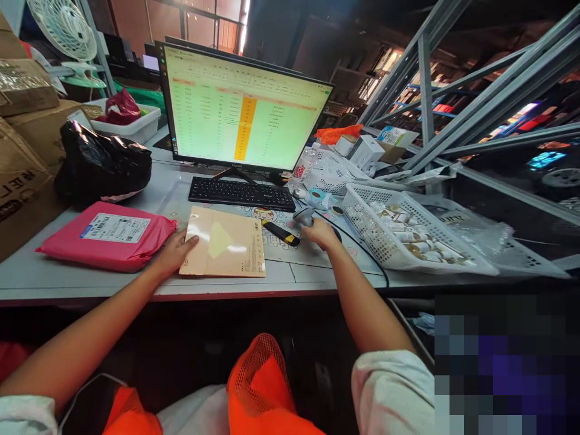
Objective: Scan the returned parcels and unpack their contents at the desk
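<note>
My left hand [176, 252] grips the left edge of a flat cream-coloured package [231, 244], its thumb on top. The package lies near the front of the desk, with small print and a pale shape on its face. A pink parcel [109, 235] with a white label sits just left of that hand. My right hand [322, 233] is closed around a grey barcode scanner [303, 215], whose head points left; the fingers are partly hidden. Between the package and the scanner lies a black and yellow utility knife [280, 232].
A monitor [203, 109] showing a spreadsheet stands behind a black keyboard [242, 193]. To the right, a white basket [376, 235] holds several small bottles. A black bag [106, 160] and cardboard boxes [27, 163] stand on the left. A cable [362, 251] curves over the desk's front edge.
</note>
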The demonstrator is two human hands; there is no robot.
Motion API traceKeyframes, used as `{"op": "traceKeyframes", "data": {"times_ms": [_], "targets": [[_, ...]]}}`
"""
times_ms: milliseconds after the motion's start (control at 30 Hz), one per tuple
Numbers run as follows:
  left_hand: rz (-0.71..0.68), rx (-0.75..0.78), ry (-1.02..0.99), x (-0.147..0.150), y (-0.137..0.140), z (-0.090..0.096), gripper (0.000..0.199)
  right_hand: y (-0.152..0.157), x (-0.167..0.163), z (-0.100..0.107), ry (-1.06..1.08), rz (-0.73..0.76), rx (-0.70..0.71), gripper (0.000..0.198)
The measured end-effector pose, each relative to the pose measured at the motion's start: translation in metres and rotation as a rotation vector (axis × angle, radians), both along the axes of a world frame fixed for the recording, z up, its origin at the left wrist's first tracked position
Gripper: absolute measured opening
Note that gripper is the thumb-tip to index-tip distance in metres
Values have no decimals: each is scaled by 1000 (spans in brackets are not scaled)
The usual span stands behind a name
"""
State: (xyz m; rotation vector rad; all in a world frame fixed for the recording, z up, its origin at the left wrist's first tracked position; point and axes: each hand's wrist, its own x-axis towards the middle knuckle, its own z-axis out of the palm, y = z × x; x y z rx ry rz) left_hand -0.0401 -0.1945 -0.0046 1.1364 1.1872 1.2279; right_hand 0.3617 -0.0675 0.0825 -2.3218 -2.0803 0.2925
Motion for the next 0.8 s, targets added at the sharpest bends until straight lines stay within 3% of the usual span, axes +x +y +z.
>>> {"op": "traceKeyframes", "data": {"times_ms": [67, 167, 267, 333, 633, 800], "targets": [[0, 1, -9, 0, 1, 0, 71, -2, -1, 26, 109, 49, -23, 35], [5, -2, -25, 1, 1, 0, 73, -12, -6, 72, 243, 243, -123, 32], [5, -6, -20, 0, 2, 0, 73, -23, -23, 111, 175, 364, -272, 37], [3, -7, -19, 0, 1, 0, 72, -28, -36, 125, 121, 389, -336, 38], [2, 3, -34, 1, -1, 3, 77, -29, -55, 132, 48, 461, -409, 31], [-7, 19, -43, 1, 0, -1, 68, -28, -54, 131, 67, 466, -432, 34]]}}
